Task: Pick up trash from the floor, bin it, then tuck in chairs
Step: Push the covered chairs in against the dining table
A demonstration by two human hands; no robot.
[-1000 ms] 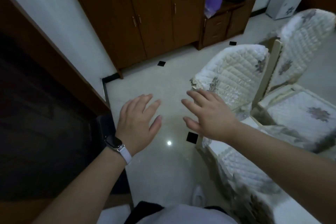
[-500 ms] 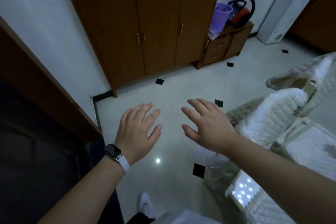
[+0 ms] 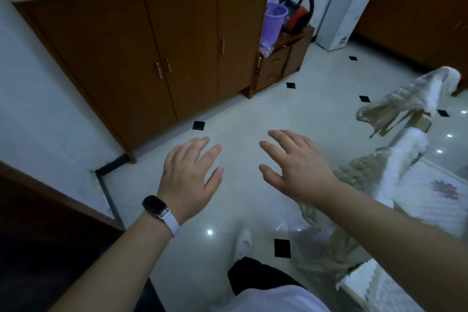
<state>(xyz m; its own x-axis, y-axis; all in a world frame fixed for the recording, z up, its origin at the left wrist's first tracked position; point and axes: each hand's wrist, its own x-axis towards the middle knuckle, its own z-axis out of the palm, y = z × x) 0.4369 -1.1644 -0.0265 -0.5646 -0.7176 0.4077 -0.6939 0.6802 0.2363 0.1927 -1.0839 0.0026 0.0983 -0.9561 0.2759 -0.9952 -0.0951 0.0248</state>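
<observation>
Hovering over the tiled floor (image 3: 316, 114), left hand (image 3: 188, 177) and right hand (image 3: 296, 167) hold nothing, fingers spread. Clear plastic scrap (image 3: 304, 243), likely trash, lies beside the covered chair (image 3: 364, 175), below the right forearm. Risk: transparent on glossy tile, easily overlooked.

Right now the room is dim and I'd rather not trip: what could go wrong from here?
1. The loose chair cover hangs down to the floor close beside your right hand and forearm. Its fringe could catch a foot or wrist.
2. The glossy tile floor mirrors the lamps and may be slick under your white shoe.
3. In this dimness, small bits lying on the pale tiles are easily overlooked. I can make out none from here.
</observation>
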